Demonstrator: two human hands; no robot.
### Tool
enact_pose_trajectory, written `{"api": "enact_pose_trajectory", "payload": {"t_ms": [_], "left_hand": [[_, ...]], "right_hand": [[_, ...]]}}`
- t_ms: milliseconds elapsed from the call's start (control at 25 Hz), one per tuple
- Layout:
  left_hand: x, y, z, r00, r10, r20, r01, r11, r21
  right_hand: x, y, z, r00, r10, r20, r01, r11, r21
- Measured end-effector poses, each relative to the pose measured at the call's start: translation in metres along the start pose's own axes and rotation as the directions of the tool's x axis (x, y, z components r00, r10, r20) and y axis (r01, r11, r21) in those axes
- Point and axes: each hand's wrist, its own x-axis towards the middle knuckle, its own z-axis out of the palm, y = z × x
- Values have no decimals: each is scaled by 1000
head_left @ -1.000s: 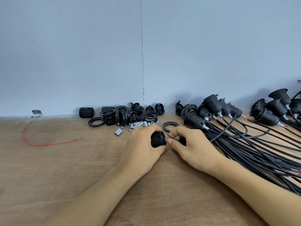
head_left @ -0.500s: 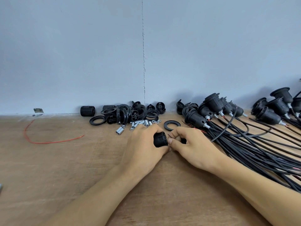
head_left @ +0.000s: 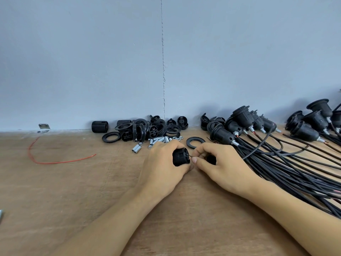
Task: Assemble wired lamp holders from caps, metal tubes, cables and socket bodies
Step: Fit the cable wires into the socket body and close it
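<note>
Two hands meet low over a wooden bench (head_left: 88,191) as a lamp holder is wired. The left hand (head_left: 162,169) curls round a ribbed black socket body (head_left: 180,157), its end face turned toward the right hand (head_left: 225,167). That hand's thumb and forefinger pinch a thin wire (head_left: 190,156) right at that face. A second dark part (head_left: 211,159), possibly the cap, sits under the right fingers, mostly hidden. Whether the wire has entered the body cannot be told.

The step appears to be feeding the bared wire end into the socket body, and it looks to reward a short grip. Pinching close to the tip should keep the strand from buckling, while the left hand holds the body steady and square to it. Stray strands splaying outside the hole would be the likely fault, so a check before closing up seems wise.

Behind the hands lie loose metal tubes (head_left: 136,149), a flat black ring (head_left: 195,142) and a heap of unassembled black parts (head_left: 147,129) against the wall. To the right, finished lamp holders (head_left: 239,115) trail a fan of black cables (head_left: 295,174). A red wire (head_left: 55,162) curls well apart on the left.
</note>
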Motion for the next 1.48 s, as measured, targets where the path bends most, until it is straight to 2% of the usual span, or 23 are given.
{"api": "enact_pose_trajectory", "payload": {"t_ms": [80,240,440,600,800,1000,1160,1280,1360,1480], "left_hand": [[0,0,1,1000,10,-15,-10,1000,-1],[0,4,3,999,-3,-36,4,1000,10],[0,3,3,1000,-16,-27,16,1000,5],[-1,5,1,999,3,-36,-3,1000,-2],[-2,6,0,999,7,-34,-9,999,-40],[4,3,0,1000,-28,10,29,994,-104],[3,-1,1,999,-43,32,46,993,-106],[2,0,1,998,-49,38,56,975,-216],[2,0,1,997,-52,64,68,959,-276],[2,0,1,995,-56,77,77,949,-305]], "right_hand": [[0,-2,2,1000,-18,14,19,999,-44],[2,-4,3,998,48,33,-45,995,-91],[4,-12,2,979,187,81,-186,982,-25],[4,-13,2,971,217,95,-218,976,-4],[1,-11,6,974,216,64,-217,976,19],[2,-8,2,981,192,28,-194,968,159],[3,-2,5,952,299,-59,-267,913,309],[4,0,4,936,344,-72,-284,863,418],[4,-1,2,946,313,-88,-252,878,407],[1,-5,4,964,240,-114,-197,934,299]]}}
